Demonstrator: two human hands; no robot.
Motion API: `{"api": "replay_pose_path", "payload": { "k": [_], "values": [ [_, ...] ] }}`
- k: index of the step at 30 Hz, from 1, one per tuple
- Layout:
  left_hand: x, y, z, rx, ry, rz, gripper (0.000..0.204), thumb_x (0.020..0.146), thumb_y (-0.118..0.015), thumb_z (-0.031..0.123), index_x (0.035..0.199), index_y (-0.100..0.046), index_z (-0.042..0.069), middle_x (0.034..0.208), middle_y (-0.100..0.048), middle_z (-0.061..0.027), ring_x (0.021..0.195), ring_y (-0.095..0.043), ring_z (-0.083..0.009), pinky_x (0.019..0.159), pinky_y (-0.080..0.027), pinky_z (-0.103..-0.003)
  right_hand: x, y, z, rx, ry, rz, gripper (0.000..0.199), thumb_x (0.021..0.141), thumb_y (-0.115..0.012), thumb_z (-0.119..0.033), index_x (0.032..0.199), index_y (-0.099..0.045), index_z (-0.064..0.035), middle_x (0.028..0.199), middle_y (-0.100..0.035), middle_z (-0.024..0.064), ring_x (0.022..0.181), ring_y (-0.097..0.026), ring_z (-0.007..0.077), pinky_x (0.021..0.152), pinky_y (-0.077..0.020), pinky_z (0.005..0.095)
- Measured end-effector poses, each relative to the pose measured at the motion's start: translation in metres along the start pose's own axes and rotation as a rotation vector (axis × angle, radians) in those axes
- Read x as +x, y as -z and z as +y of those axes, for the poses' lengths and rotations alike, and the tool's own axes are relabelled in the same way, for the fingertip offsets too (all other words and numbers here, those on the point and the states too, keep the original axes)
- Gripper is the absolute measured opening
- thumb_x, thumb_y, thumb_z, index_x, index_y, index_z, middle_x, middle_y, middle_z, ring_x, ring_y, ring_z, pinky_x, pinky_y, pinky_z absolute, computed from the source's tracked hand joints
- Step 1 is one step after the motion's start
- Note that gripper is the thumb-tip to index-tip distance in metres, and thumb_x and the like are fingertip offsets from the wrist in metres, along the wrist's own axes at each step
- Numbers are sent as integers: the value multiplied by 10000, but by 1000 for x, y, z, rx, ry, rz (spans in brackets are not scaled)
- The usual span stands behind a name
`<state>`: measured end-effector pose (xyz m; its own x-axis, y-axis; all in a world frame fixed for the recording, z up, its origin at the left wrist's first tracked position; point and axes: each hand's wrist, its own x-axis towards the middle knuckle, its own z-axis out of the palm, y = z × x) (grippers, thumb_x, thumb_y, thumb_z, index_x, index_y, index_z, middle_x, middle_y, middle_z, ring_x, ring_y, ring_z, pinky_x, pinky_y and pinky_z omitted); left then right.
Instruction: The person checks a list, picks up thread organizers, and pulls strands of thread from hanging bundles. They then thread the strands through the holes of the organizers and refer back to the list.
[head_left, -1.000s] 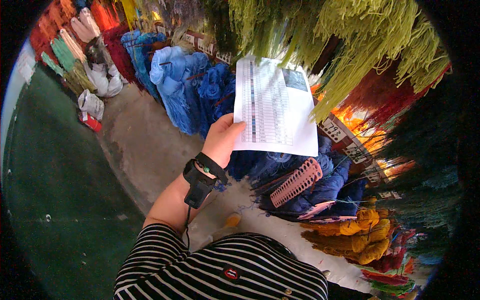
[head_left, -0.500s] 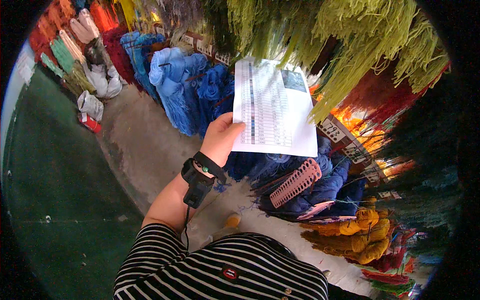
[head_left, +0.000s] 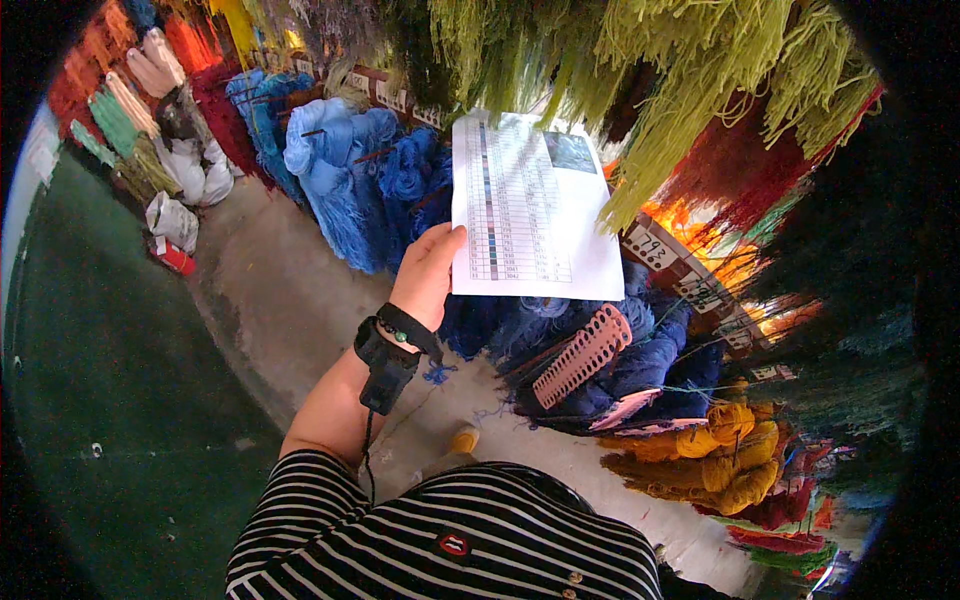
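Observation:
My left hand (head_left: 428,272) grips a white paper sheet (head_left: 590,240) by its lower left edge, thumb on top. A printed table with a strip of colour swatches and a dark picture fills the sheet. Olive-green yarn (head_left: 690,60) hangs over its top edge. Just beneath the paper hang dark blue yarn skeins (head_left: 655,360), and a pink perforated strip (head_left: 582,357) lies against them. Bright blue skeins (head_left: 345,165) are to the left of the hand. A black band with a small device (head_left: 388,370) sits on my left wrist. My right hand is out of the picture.
Mustard-yellow skeins (head_left: 735,455) hang low at the right. A brown rail with number labels (head_left: 672,262) runs between the yarn rows. White bags (head_left: 195,170) and a red-and-white container (head_left: 172,256) stand at the far left, beside a green floor area (head_left: 130,380).
The paper and my left hand sit slightly further left in the picture, and the surroundings have shifted left a little too. My grip on the sheet is the same.

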<state>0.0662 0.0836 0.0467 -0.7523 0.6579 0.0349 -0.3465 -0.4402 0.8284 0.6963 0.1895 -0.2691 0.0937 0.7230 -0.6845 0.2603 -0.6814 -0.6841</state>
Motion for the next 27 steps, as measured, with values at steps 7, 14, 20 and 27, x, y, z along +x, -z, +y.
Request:
{"api": "replay_pose_path", "payload": {
  "k": [7,14,20,27],
  "values": [
    [-1,-1,-5,42,22,69,310,978,-511,249,1135,-605,0,1012,-671,-49,835,-637,-111,742,-505,-266,-2,11,17,15,3,16,355,869,-628,-54,1204,-512,-68,945,-656,108,755,-628,231,605,-529,358],
    [-20,16,-10,251,92,169,401,987,-430,434,1131,-576,89,929,-655,-24,656,-545,-59,572,-418,-224,16,32,53,-1,10,-4,372,867,-629,-50,1216,-504,-74,950,-656,109,757,-629,235,606,-529,363],
    [-47,24,-51,309,252,143,338,938,-523,410,1165,-523,160,902,-641,6,639,-544,-83,576,-422,-230,24,118,118,-24,180,36,446,864,-632,-42,1265,-451,-121,970,-650,110,765,-626,247,613,-526,376],
    [-116,26,-122,645,684,-631,234,997,-497,269,1127,-584,94,907,-646,-21,742,-594,-93,640,-495,-248,-64,42,-55,243,272,117,548,914,-623,-188,1373,-323,-204,1014,-624,59,796,-600,182,630,-478,321]
  ]
}}
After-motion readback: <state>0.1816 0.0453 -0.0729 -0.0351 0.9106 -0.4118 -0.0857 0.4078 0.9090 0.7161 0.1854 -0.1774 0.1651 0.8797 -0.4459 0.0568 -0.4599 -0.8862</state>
